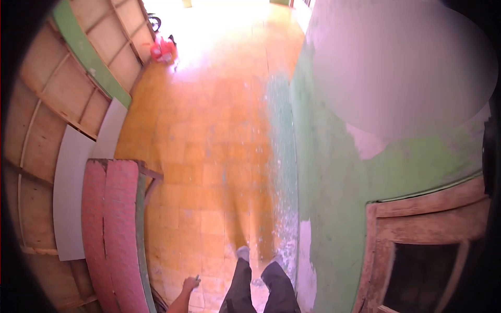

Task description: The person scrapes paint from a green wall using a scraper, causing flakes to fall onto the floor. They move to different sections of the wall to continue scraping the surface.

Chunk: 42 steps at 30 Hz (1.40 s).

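Note:
My left hand (pixel 191 284) hangs low at the bottom of the view, over the tiled floor (pixel 193 172). Its fingers are closed, and a small pale tip shows at them, too small to name. To the left of the hand stands a bench (pixel 112 224) with a pink top and dark green edge. My legs, in dark trousers (pixel 240 284), are just right of the hand. My right hand is out of view.
A green wall (pixel 339 172) with peeling patches runs along the right, with a wooden frame (pixel 417 214) low on it. Pale dust and flecks (pixel 282 156) lie along its foot. Wooden panelling (pixel 42 120) lines the left. A red object (pixel 163 50) sits far ahead.

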### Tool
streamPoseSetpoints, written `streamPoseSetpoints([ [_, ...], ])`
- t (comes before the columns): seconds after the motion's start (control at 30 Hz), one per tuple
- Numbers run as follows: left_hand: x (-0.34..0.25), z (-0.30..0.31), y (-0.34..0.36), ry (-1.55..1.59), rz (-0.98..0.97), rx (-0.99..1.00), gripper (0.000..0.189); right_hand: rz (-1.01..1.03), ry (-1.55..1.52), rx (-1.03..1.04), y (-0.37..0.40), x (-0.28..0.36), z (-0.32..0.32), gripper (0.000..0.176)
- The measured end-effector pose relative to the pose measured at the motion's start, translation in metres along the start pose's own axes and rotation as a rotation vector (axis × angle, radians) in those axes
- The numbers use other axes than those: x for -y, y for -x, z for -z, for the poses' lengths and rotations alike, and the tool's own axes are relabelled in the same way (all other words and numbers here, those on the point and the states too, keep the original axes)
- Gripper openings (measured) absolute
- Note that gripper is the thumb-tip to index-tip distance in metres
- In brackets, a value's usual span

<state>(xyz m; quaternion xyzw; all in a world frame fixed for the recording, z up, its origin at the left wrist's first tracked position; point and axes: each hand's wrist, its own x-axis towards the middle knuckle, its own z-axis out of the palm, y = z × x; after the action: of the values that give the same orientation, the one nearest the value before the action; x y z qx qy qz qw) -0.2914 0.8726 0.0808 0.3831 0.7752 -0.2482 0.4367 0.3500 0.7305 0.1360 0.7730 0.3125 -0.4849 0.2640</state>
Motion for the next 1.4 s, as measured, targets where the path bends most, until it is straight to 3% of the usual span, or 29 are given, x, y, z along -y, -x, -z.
streamPoseSetpoints([
  [0.1, 0.007, 0.012, 0.048, 0.449, -0.009, -0.039, 0.052, -0.066, -0.252, 0.044, 0.044, 0.001, 0.026, 0.052],
  [0.23, -0.007, 0.036, 0.073, 0.537, -0.093, -0.138, 0.047, -0.143, -0.672, 0.143, 0.067, 0.01, 0.044, 0.049],
  [0.27, -0.011, 0.042, 0.081, 0.563, -0.12, -0.148, 0.046, -0.087, -0.646, 0.165, 0.066, 0.02, 0.047, 0.049],
  [0.37, -0.03, 0.072, 0.091, 0.548, -0.118, -0.187, 0.043, 0.367, -0.171, 0.158, 0.037, 0.065, 0.057, 0.042],
  [0.47, -0.042, 0.107, 0.084, 0.438, -0.119, -0.173, 0.04, 0.341, -0.269, -0.209, -0.048, 0.07, 0.003, 0.038],
  [0.5, -0.045, 0.114, 0.071, 0.385, -0.088, -0.192, 0.041, 0.331, -0.423, -0.204, -0.01, 0.093, 0.017, 0.051],
  [0.6, -0.052, 0.148, 0.042, 0.409, -0.016, -0.236, 0.037, 0.213, -0.498, -0.162, 0.033, 0.143, 0.039, 0.059],
  [0.67, -0.061, 0.186, 0.034, 0.541, -0.041, -0.148, 0.032, 0.175, -0.49, -0.119, 0.042, 0.168, 0.054, 0.06],
  [0.77, -0.08, 0.243, 0.025, 0.697, -0.002, -0.109, 0.025, 0.177, -0.37, -0.027, 0.024, 0.196, 0.067, 0.062],
  [0.87, -0.098, 0.301, 0.015, 0.758, -0.017, -0.098, 0.029, 0.316, -0.05, 0.011, -0.035, 0.221, 0.065, 0.064],
  [0.9, -0.11, 0.323, 0.01, 0.759, -0.033, -0.101, 0.03, 0.4, 0.052, -0.041, -0.063, 0.236, 0.065, 0.065],
  [0.93, -0.115, 0.341, 0.009, 0.755, -0.042, -0.1, 0.031, 0.479, 0.001, -0.243, -0.069, 0.261, 0.082, 0.069],
  [0.97, -0.126, 0.362, 0.002, 0.751, -0.059, -0.101, 0.033, 0.388, 0.057, 0.032, -0.053, 0.296, 0.14, 0.073],
  [1.07, -0.154, 0.42, 0.0, 0.712, -0.134, -0.149, 0.035, 0.516, 0.031, -0.432, -0.074, 0.379, 0.219, 0.048],
  [1.1, -0.163, 0.435, -0.006, 0.713, -0.178, -0.147, 0.032, 0.375, -0.126, -0.122, -0.038, 0.413, 0.283, 0.054],
  [1.13, -0.176, 0.447, -0.015, 0.692, -0.166, -0.116, 0.031, 0.262, -0.613, -0.201, -0.052, 0.436, 0.303, 0.042],
  [1.17, -0.185, 0.463, -0.025, 0.66, -0.152, -0.084, 0.03, 0.271, -0.727, -0.21, -0.005, 0.463, 0.356, 0.031],
  [1.23, -0.202, 0.495, -0.048, 0.575, -0.137, -0.016, 0.03, 0.351, -1.033, -0.393, 0.005, 0.5, 0.395, 0.035],
  [1.3, -0.232, 0.53, -0.077, 0.452, -0.165, 0.082, 0.03, 0.383, -1.153, -0.472, 0.051, 0.521, 0.43, 0.044],
  [1.4, -0.283, 0.599, -0.121, 0.246, -0.237, 0.212, 0.032, 0.333, -1.491, -0.579, 0.071, 0.539, 0.411, 0.042],
])
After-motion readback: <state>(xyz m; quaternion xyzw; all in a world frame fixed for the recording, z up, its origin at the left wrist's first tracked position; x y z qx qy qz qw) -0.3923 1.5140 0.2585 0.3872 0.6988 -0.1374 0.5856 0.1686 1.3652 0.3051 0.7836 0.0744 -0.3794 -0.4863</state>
